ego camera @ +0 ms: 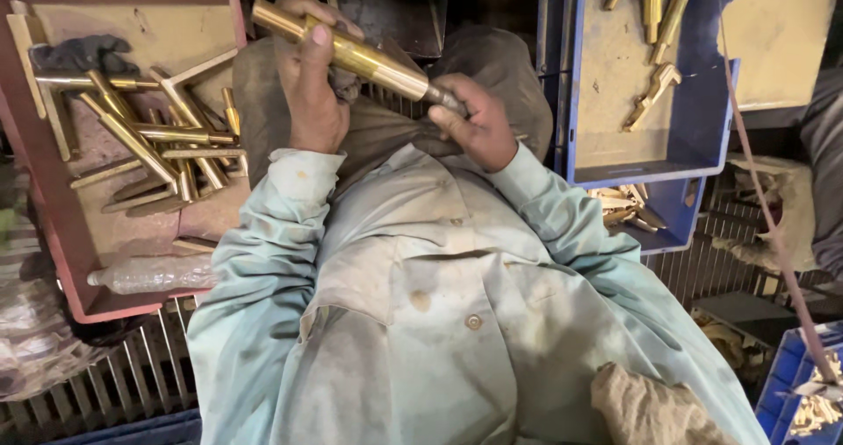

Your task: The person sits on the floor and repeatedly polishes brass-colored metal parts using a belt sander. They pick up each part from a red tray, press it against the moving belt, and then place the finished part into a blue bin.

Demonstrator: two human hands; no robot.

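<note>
We're over a metal grating floor (140, 366) in a cluttered workshop, looking down our own pale shirt. Our left hand (312, 94) wraps a long brass rod (351, 54), fingers closed around its upper end along with a rag; our right hand (474, 120) pinches the darker tip. At nine o'clock, a red tray (61, 261) heaped with brass pieces; at two o'clock, a blue tray (702, 120) holding only a few. Most of the pile looks left to handle.

Shiny golden brass tube (351, 54) at twelve o'clock; dull red tray (61, 261) at nine o'clock; blue crate (694, 138) at two o'clock; stained pale green shirt (439, 322).
</note>
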